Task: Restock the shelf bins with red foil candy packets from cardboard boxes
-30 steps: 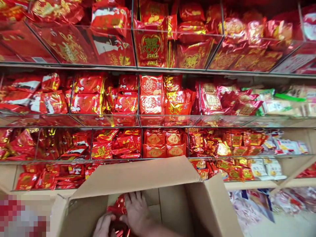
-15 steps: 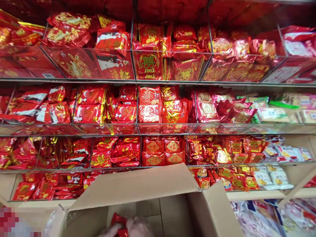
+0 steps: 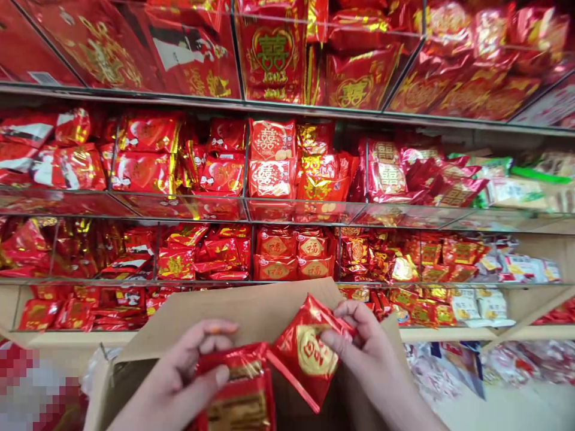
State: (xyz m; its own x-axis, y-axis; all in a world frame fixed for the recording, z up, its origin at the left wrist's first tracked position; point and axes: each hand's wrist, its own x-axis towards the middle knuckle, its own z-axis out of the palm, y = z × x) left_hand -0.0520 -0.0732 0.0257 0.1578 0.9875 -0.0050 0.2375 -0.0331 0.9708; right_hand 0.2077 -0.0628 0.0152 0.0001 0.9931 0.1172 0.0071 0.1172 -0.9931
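Over the open cardboard box (image 3: pixel 242 302), both of my hands are raised with red foil packets in them. My left hand (image 3: pixel 179 377) grips a red packet (image 3: pixel 240 389) with gold print, thumb on its front; whether more packets lie behind it I cannot tell. Between thumb and fingers, my right hand (image 3: pixel 368 347) pinches a single red packet (image 3: pixel 314 353) with a round gold patch, tilted with one corner up. The two packets nearly meet at their edges. Most of the box's inside is hidden behind my hands and is dark.
Beyond the box rise shelves with clear dividers, full of red and gold packets (image 3: pixel 272 161). White packets (image 3: pixel 476 305) lie at the lower right shelf. Clear plastic bags (image 3: pixel 431 371) sit low on the right. A front shelf edge (image 3: pixel 287 216) runs across the view.
My hands have come up out of the box, now apart, each with a red packet. The view has tipped downward at the top shelves and moved closer.
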